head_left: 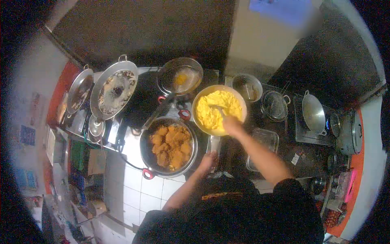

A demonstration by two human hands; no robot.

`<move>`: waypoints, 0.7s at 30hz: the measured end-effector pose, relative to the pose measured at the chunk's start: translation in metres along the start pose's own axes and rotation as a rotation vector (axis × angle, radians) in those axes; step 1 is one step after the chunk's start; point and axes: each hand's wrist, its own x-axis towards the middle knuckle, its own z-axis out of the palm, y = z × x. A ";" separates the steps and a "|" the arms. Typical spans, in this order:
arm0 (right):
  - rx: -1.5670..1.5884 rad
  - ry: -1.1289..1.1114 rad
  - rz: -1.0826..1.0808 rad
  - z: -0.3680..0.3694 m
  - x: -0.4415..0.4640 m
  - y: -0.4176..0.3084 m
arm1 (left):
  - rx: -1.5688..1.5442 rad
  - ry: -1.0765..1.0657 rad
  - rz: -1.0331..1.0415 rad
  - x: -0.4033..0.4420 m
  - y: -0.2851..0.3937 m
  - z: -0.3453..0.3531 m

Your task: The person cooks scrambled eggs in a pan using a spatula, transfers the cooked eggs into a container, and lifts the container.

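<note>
A light-coloured frying pan (244, 106) in the middle of the view is full of yellow scrambled eggs (221, 99). My left hand (207, 163) is closed around the pan's pale handle (215, 144), which points toward my body. Over the right side of the pan, my right hand (233, 126) grips a grey stirring utensil (219, 108). Its lower end sits in the eggs, so I cannot tell if it is a spoon or a spatula. Just left of my left hand stands a dark pot (193, 152) holding brown fried pieces (170, 146).
Behind the frying pan is a wok (170, 67) with a little yellow food in oil. Two large metal woks (95, 101) (73, 97) stand at the left. To the right are a glass dish (266, 167), a wire strainer (274, 105), a pot (248, 87) and another wok (313, 112) near a blue flame.
</note>
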 end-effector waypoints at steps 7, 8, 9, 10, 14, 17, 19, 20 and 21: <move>0.248 -0.380 0.338 -0.095 -0.041 -0.030 | 0.050 -0.022 -0.062 -0.004 0.004 -0.001; 0.300 -0.382 0.306 -0.103 -0.043 -0.014 | 0.044 -0.027 -0.059 -0.002 0.004 -0.001; 0.327 -0.369 0.300 -0.113 -0.045 -0.009 | -0.046 -0.043 -0.044 -0.001 0.000 -0.002; 0.353 -0.357 0.294 -0.125 -0.048 -0.008 | -0.135 -0.058 -0.030 -0.001 -0.002 -0.001; 0.372 -0.223 0.420 -0.127 -0.016 0.022 | -0.107 -0.036 -0.057 -0.003 0.003 0.000; 0.156 -0.195 0.303 -0.100 0.020 0.044 | -0.069 -0.040 0.026 -0.001 0.000 -0.001; 0.208 -0.186 0.242 -0.074 0.035 0.057 | -0.056 -0.072 0.031 0.006 -0.008 -0.007; 0.482 -0.200 0.364 -0.065 0.039 0.063 | 0.000 -0.059 0.023 0.006 -0.007 -0.008; 0.485 -0.197 0.358 -0.067 0.036 0.060 | 0.003 -0.057 0.029 0.004 -0.005 -0.007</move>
